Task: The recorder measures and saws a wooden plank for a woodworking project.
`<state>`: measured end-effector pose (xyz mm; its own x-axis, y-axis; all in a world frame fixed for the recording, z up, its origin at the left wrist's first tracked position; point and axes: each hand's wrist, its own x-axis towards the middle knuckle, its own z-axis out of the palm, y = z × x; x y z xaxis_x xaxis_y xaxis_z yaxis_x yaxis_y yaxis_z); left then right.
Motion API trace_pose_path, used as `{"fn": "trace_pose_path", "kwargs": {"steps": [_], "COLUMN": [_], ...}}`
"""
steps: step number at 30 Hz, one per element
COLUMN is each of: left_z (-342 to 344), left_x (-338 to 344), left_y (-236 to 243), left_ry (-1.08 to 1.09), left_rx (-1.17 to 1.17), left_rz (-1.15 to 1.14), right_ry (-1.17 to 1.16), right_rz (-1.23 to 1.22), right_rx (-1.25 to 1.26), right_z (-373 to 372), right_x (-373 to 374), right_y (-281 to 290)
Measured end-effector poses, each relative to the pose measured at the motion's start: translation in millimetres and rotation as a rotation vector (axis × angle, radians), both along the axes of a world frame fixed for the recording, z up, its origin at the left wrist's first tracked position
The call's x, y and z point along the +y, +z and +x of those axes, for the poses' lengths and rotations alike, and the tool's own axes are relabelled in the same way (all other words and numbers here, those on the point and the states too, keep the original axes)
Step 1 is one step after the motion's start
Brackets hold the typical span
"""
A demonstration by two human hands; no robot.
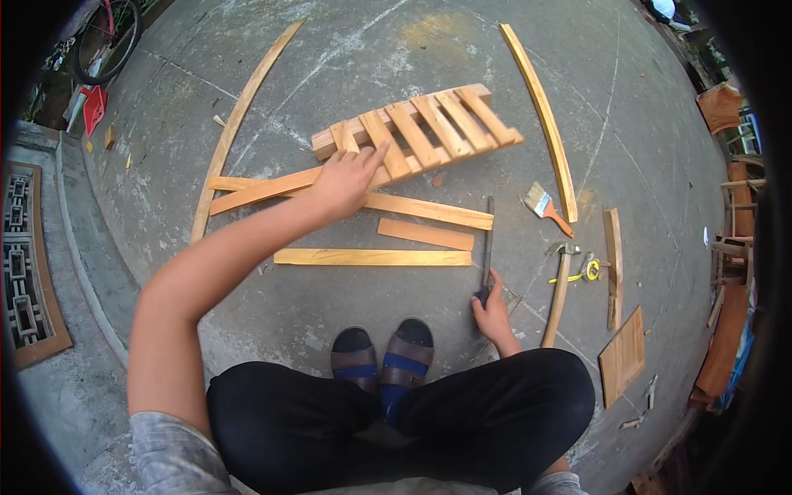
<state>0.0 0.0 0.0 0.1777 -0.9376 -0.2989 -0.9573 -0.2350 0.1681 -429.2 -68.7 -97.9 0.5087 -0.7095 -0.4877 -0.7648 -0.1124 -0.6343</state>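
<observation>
My left hand point(351, 183) reaches across to the near left part of a slatted wooden frame point(419, 142). Its index finger lies along a slat and the other fingers curl over the near side, closed on the wood. A flat wooden board point(262, 192) runs out leftward from beneath this hand; whether it joins the frame is hidden. Low at the right, my right hand point(493, 318) is closed round the black handle of a file point(488, 243), whose long dark blade points away from me. The blade's far end is beside the end of a wooden strip point(429, 209).
Two shorter strips, one reddish point(425, 233) and one yellowish point(371, 257), lie before my feet. To the right are a paintbrush point(540, 204), a hammer point(559, 289), a tape measure point(590, 268) and a wooden panel point(623, 357). Long beams point(247, 99) point(540, 115) flank the frame.
</observation>
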Motion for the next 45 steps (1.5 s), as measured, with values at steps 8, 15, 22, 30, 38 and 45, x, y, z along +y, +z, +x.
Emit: {"fn": "trace_pose_path", "kwargs": {"steps": [8,15,22,30,38,45], "left_z": [-12,-51,-77,-41,-36,-25], "left_x": [39,32,45,99,69,76], "left_y": [-11,52,106,71,91,145], "left_ry": [-0.289,-0.424,-0.275,-0.317,-0.267,-0.11], "left_rx": [-0.098,0.057,0.02,-0.18,-0.091,-0.051], "left_rz": [-0.104,0.258,0.153,0.555,0.289,-0.25], "right_ry": [0.049,0.034,-0.343,-0.19,0.3,0.639], "right_rz": [-0.101,-0.14,-0.008,0.171,-0.361,-0.356], "right_rx": [-0.031,-0.057,-0.188,-0.149,-0.244,0.066], "right_z": [-6,-31,5,-24,3,56], "right_x": [5,-1,12,-22,-106,-148], "right_y": [-3,-33,-34,-22,152,231]}}
